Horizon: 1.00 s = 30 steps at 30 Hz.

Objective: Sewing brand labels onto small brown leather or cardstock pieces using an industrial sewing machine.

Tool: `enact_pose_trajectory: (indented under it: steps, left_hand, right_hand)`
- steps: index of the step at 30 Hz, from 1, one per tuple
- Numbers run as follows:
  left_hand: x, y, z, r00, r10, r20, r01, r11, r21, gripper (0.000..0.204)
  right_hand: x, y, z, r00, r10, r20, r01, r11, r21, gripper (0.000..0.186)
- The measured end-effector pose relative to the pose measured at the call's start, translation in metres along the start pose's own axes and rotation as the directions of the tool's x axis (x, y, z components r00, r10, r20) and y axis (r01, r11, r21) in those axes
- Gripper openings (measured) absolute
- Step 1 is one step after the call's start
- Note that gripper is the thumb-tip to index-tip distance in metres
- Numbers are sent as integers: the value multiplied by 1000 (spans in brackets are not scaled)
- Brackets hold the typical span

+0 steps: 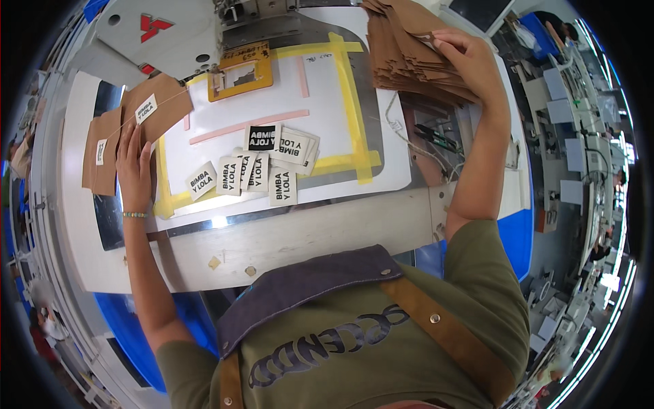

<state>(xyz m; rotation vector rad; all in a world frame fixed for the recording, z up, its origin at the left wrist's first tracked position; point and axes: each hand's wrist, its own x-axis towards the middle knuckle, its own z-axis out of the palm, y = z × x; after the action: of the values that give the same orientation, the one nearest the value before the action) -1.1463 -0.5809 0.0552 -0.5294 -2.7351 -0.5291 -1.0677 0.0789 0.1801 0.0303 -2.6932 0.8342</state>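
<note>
My left hand (pixel 135 163) lies with fingers stretched out on brown fabric pieces (pixel 167 102) at the left edge of the work plate. Two of these pieces bear a white label (pixel 146 109) with black print; a thin thread runs across them toward the machine. At the back right, my right hand (pixel 470 63) pinches the edge of the top piece on a thick stack of brown fabric pieces (pixel 409 51). Between my hands, several loose white labels (pixel 283 185) and one black label (pixel 261 138) lie scattered on the white sheet.
A grey sewing machine head (pixel 163 41) overhangs the back left. Below it sits a yellow clamp frame (pixel 242 85). Yellow tape (pixel 351 116) and pink strips (pixel 248 126) mark the sheet. A dark tool (pixel 436 136) and a pale cord (pixel 393 116) lie right of the plate.
</note>
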Motion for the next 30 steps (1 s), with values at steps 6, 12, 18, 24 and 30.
enact_pose_trajectory:
  steps: [6, 12, 18, 24, 30]
  left_hand:
    - [-1, -1, 3, 999, -33, 6, 33, 998, 46, 55]
    - [-2, -8, 3, 1000, -6, 8, 6, 1000, 26, 52]
    - [-1, 1, -2, 998, 26, -51, -23, 998, 50, 48]
    - [11, 70, -9, 894, 377, -243, -388, 922, 2, 39]
    - [49, 175, 5, 763, 630, -143, -644, 722, -254, 37]
  right_hand:
    - [9, 6, -11, 989, -32, 146, 17, 995, 101, 32]
    - [10, 9, -6, 993, 72, 96, -75, 997, 25, 27]
    - [3, -56, 24, 899, -109, -425, 59, 990, -128, 23]
    - [-13, -82, 109, 782, -618, -75, 525, 720, -454, 14]
    - [-23, -107, 159, 689, -725, -6, 672, 642, -370, 15]
